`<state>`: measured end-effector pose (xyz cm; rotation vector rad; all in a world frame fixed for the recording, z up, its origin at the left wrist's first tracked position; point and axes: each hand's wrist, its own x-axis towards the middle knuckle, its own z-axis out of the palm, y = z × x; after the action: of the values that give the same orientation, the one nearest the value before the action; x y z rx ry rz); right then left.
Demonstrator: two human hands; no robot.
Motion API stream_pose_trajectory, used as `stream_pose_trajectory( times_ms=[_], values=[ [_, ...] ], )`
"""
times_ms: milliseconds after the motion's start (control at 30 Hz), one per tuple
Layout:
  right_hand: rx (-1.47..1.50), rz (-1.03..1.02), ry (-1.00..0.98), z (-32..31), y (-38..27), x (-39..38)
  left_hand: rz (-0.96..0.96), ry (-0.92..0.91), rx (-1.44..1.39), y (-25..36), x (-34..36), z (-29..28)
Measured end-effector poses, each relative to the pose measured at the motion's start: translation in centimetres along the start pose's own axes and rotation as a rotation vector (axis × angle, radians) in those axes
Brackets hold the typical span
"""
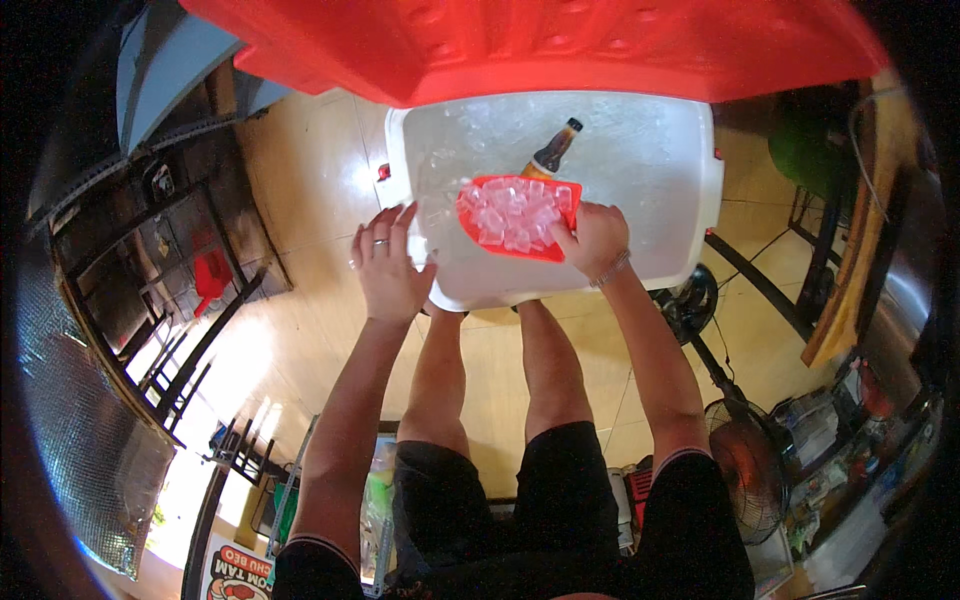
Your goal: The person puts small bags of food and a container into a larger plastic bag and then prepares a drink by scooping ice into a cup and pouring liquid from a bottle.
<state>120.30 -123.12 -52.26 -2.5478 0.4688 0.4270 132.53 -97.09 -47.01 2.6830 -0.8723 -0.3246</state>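
My right hand (598,240) is closed round the handle end of a red scoop (540,252). The scoop is heaped with clear ice cubes (513,212) and is held over a white cooler box (708,180) with its inside in view. Behind the scoop a dark brown bottle (553,155) with a black cap leans at a slant, its lower part hidden by the scoop. More ice (460,140) shows pale along the inside of the box. My left hand (390,262), with a ring on one finger, is at the box's left rim, fingers apart and holding nothing.
The cooler's red lid (560,50) stands raised along the far side. To the right are a wooden-edged table (845,300) and a standing fan (745,465). Dark metal-framed furniture (150,260) is on the left. My legs are close against the near side on the tiled floor (320,190).
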Motion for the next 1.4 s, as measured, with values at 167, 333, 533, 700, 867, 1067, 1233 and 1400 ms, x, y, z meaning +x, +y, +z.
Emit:
stream_pose_trajectory(
  times_ms=[167, 333, 533, 700, 867, 1067, 1233, 1400],
  values=[
    [-0.286, 0.035, -0.027, -11.7, -5.0, -3.9, 0.169, 0.114, -0.379, 6.0, 2.3, 2.2],
    [-0.364, 0.025, 0.077, -15.6, -3.7, -5.1, 0.072, 0.170, -0.608, 9.3, 2.9, 3.0],
    [-0.369, 0.056, 0.054, -16.8, -3.1, -5.6, 0.031, 0.183, -0.619, 10.7, 2.6, 3.0],
    [-0.314, 0.064, 0.150, -16.4, -2.3, -6.2, 0.007, 0.204, -0.655, 11.0, 2.7, 3.1],
    [-0.281, 0.113, 0.239, -14.5, -0.2, -7.1, -0.173, 0.254, -0.903, 9.2, 2.2, 4.4],
    [-0.237, 0.374, 0.037, 0.7, 4.1, -5.7, -0.282, 0.330, -0.816, 6.2, 1.3, 3.9],
    [0.055, 0.447, -0.356, 14.5, 0.8, 0.7, -0.339, 0.359, -0.877, 5.3, -1.1, 2.9],
    [0.299, 0.402, -0.250, 15.7, -3.3, 2.8, -0.418, 0.368, -0.885, 2.6, -4.4, 2.3]
  ],
)
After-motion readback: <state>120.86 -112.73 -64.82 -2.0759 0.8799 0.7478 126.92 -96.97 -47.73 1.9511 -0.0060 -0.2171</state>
